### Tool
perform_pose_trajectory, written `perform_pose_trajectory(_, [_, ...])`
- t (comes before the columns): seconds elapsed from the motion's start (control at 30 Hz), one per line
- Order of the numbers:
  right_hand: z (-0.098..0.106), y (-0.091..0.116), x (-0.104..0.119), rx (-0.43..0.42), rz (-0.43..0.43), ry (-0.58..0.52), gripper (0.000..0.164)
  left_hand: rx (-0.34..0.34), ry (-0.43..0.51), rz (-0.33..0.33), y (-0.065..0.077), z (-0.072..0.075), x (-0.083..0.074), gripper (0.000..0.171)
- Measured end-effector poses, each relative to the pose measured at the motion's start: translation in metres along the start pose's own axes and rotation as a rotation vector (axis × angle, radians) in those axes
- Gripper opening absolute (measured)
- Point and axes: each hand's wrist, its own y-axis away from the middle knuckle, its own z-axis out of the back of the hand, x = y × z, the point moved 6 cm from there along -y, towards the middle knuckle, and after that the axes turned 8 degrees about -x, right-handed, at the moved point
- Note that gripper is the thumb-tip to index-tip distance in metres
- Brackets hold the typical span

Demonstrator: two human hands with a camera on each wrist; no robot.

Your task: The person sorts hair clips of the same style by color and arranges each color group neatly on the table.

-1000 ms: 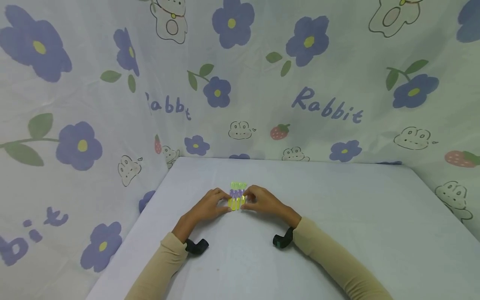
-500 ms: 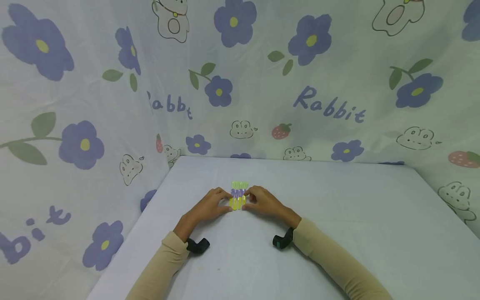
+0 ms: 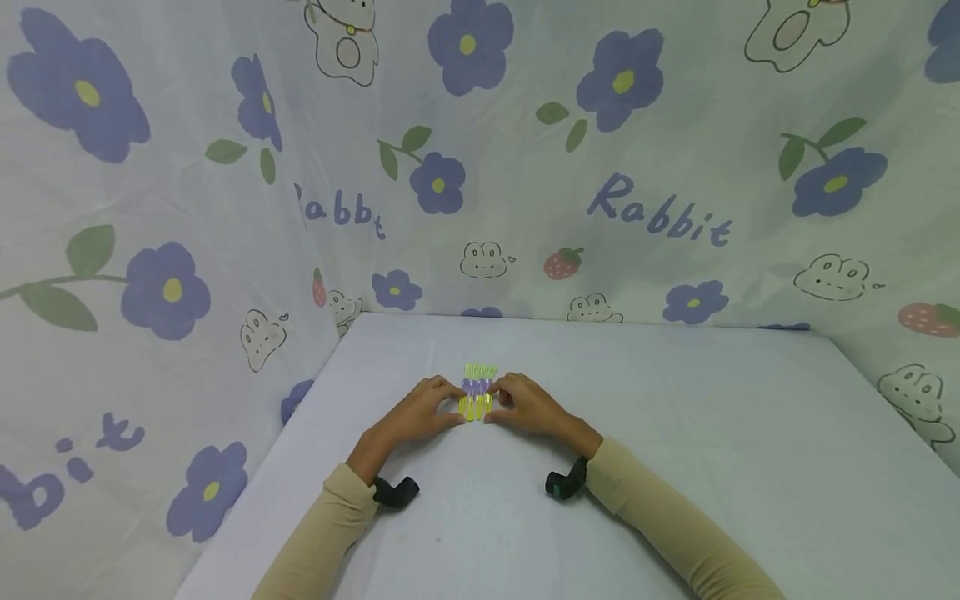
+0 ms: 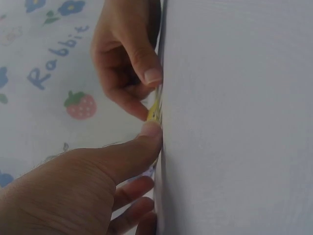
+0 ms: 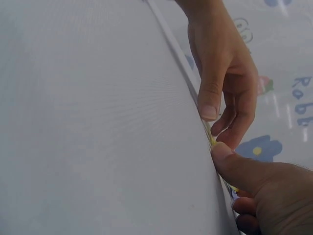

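Several small glossy pieces lie side by side on the white table in three bands: pale green pieces [image 3: 480, 369] at the far side, purple pieces [image 3: 477, 386] in the middle, yellow pieces [image 3: 474, 407] nearest me. They resemble small clips; their exact kind is too small to tell. My left hand [image 3: 420, 410] pinches the left side of the yellow band between thumb and curled index finger. Opposite it, my right hand [image 3: 531, 405] pinches the right side the same way. From the left wrist, a yellow piece [image 4: 153, 113] shows just past the thumb tip, partly hidden by both hands.
The white table [image 3: 675, 433] stretches around both arms. A fabric backdrop [image 3: 510, 150] with flowers and rabbits rises behind it and along the left. Black wrist cameras [image 3: 396, 493] sit at both cuffs, close over the tabletop.
The head view has shifted very slightly. Both hands and the coloured pieces stay where they were, with the same hold.
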Motion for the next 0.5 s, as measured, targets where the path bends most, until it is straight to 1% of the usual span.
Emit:
perform_pose_trajectory(0.27, [0.0007, -0.0023, 0.0005, 0.007, -0.011, 0.027, 0.047, -0.004, -0.009, 0.005, -0.0011, 0.003, -0.0002, 0.044])
perform_pose_trajectory(0.5, [-0.0029, 0.0003, -0.0026, 0.014, -0.013, 0.033, 0.049, -0.001, 0.0, 0.001, 0.0006, -0.0002, 0.002, 0.045])
